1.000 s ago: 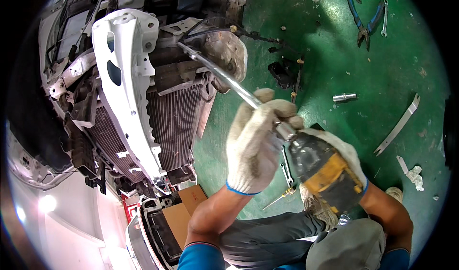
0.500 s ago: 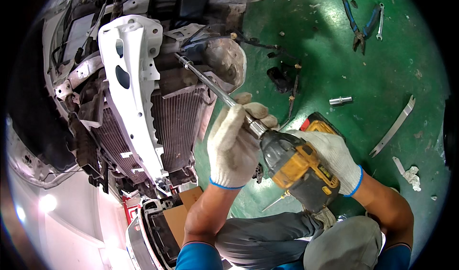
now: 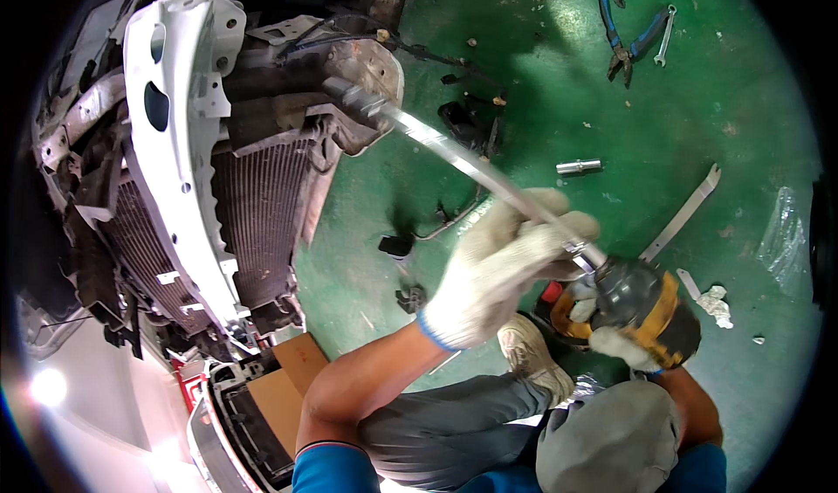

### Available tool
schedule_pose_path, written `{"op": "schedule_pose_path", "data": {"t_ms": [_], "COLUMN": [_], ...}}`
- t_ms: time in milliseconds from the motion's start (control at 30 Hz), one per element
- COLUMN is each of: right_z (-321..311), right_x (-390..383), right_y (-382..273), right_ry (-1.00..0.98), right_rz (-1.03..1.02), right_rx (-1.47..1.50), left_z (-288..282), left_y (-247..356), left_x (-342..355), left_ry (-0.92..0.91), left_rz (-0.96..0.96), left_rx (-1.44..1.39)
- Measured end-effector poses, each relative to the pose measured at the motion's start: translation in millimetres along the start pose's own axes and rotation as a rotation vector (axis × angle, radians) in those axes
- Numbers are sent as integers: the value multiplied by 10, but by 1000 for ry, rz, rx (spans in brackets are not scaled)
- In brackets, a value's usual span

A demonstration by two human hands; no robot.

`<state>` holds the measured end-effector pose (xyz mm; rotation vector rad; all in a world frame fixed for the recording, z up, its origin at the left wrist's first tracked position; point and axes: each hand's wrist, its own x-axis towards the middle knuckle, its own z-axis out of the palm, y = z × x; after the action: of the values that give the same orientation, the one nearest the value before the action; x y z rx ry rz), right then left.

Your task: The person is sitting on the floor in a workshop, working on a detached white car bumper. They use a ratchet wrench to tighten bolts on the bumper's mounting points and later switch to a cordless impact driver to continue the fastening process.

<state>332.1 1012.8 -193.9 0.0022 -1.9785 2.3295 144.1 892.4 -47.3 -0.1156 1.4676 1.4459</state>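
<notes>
My right hand (image 3: 621, 346), in a white knit glove, grips the handle of a yellow and black impact wrench (image 3: 650, 305), whose body partly hides the fingers. From its nose runs a long chrome extension bar (image 3: 463, 159) with a socket (image 3: 356, 100) on its far end, smeared by motion. My left hand (image 3: 489, 279), also gloved, is closed round the bar close to the wrench nose. The socket end hangs by the front corner of a stripped car, near the white metal crossbeam (image 3: 175, 135) and the finned radiator (image 3: 262, 200).
On the green floor (image 3: 559, 117) lie blue-handled pliers (image 3: 621, 55), a wrench (image 3: 666, 37), a loose chrome socket (image 3: 579, 167), a flat metal pry bar (image 3: 685, 213) and clear plastic (image 3: 781, 240). Wiring (image 3: 428, 54) trails from the car. Cardboard (image 3: 278, 397) sits at lower left.
The impact wrench, bar and both hands have swung right and away from the car, drawing the socket off the car's corner. The whole view has also shifted.
</notes>
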Motion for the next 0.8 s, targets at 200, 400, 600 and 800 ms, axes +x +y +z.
{"op": "schedule_pose_path", "data": {"t_ms": [200,400,600,800], "right_z": [-23,-343,-512,-551], "right_x": [-309,-289,-684,911], "right_y": [323,718,794,-445], "right_ry": [601,728,418,417], "right_rz": [369,426,993,7], "right_rx": [973,1178,-7,-327], "left_z": [66,-266,-769,-1339], "left_y": [-227,984,1660,1802], "left_x": [427,-523,-1346,-1337], "left_ry": [-152,142,1063,1180], "left_rz": [35,1103,1320,892], "left_rx": [776,1907,2070,2173]}}
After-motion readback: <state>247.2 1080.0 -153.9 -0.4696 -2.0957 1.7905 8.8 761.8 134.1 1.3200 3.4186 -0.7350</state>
